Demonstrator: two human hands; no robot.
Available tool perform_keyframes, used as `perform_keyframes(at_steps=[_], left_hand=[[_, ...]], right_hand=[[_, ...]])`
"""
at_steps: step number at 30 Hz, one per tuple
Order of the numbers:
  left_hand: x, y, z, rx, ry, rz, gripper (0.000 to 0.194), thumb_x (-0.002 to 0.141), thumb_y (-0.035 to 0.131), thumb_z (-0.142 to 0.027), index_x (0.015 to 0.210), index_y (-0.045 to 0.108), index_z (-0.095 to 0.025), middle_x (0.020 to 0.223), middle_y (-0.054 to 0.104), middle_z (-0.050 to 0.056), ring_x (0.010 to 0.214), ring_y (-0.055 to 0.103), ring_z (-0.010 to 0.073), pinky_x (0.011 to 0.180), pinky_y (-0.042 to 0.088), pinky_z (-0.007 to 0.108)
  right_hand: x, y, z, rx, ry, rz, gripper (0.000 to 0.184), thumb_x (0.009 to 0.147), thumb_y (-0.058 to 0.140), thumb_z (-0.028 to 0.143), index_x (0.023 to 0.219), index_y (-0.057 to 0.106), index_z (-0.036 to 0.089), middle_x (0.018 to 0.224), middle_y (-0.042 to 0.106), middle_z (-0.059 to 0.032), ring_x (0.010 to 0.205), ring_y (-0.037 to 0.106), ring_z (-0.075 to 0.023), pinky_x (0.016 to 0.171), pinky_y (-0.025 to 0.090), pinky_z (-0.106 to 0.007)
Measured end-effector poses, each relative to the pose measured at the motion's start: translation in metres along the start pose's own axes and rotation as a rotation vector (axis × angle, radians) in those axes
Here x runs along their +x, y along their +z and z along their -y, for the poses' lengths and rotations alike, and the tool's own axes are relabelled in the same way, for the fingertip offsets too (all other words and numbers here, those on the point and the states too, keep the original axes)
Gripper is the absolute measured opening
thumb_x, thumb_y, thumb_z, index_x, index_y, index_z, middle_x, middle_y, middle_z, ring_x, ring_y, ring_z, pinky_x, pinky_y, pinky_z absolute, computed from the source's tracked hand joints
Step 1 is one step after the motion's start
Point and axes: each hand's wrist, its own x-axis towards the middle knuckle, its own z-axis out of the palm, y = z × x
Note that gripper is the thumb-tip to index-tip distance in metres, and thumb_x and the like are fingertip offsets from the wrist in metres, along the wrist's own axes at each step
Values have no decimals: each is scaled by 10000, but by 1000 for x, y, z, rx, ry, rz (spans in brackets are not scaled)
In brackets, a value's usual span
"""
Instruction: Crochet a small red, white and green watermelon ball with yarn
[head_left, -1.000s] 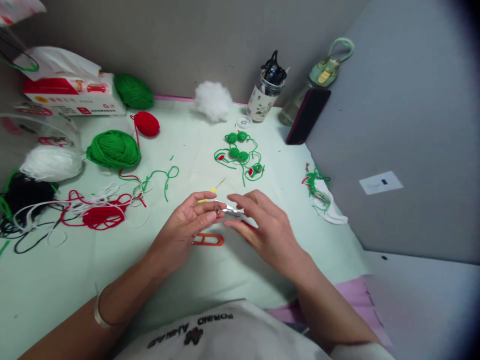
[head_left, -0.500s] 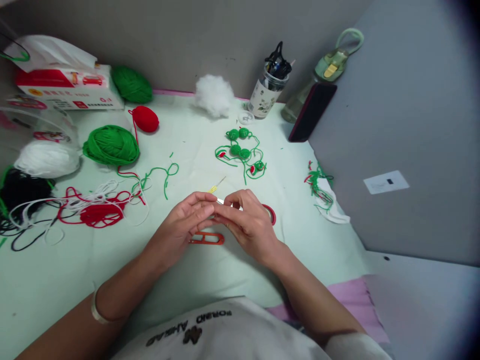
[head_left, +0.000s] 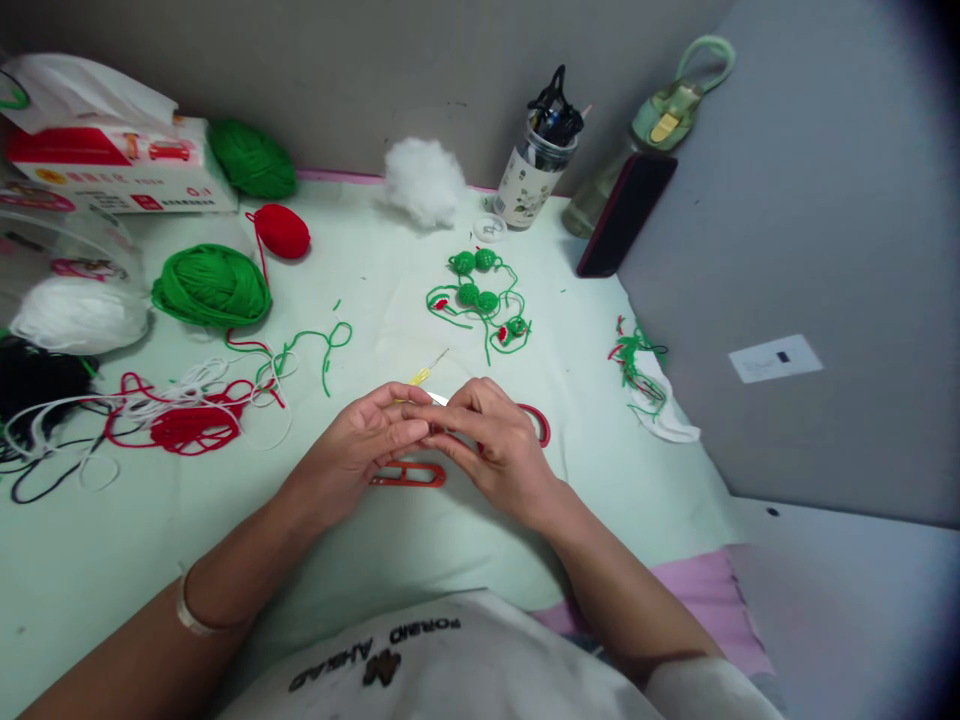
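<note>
In the middle of the head view my left hand (head_left: 371, 435) and my right hand (head_left: 499, 440) meet, fingertips pinched together. Whatever small thing lies between them is hidden by the fingers. Scissors with a red handle (head_left: 541, 425) lie on the table, partly covered by my right hand; their pale blade shows just beyond the fingers. Close to my left hand rests an orange thread snipper (head_left: 420, 474), partly hidden. A thin tool with a yellow handle (head_left: 421, 376) points away beyond my fingertips.
Several small green crocheted pieces (head_left: 486, 300) with loose tails lie ahead, near white stuffing (head_left: 426, 183). Balls of green yarn (head_left: 212, 285) and red yarn (head_left: 282, 231) sit left. A pen jar (head_left: 529, 185), phone (head_left: 628, 215) and bottle stand behind. Yarn scraps (head_left: 637, 365) lie right.
My fingers have shifted slightly, with the right fingertips a little further apart and more stretched towards the left hand. The whole view has moved a little; the table things stay in place.
</note>
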Motion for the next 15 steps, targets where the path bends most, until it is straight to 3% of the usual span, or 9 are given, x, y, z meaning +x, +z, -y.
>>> perform_keyframes(at_steps=[6, 15], left_hand=[[0, 0, 1, -35, 18, 29, 225, 859, 816, -225, 1058, 710, -224, 949, 796, -12, 791, 755, 125, 723, 616, 202], [2, -3, 4, -5, -2, 54, 163, 921, 755, -323, 1040, 719, -217, 932, 773, 3, 858, 751, 143, 818, 621, 257]], right_hand=[[0, 0, 0, -13, 16, 16, 282, 981, 664, 330, 1236, 718, 223, 865, 608, -28, 845, 583, -169, 747, 526, -317], [0, 3, -3, -66, -49, -28, 170, 1008, 624, 269, 1122, 740, 220, 829, 636, -31, 787, 598, -162, 696, 523, -301]])
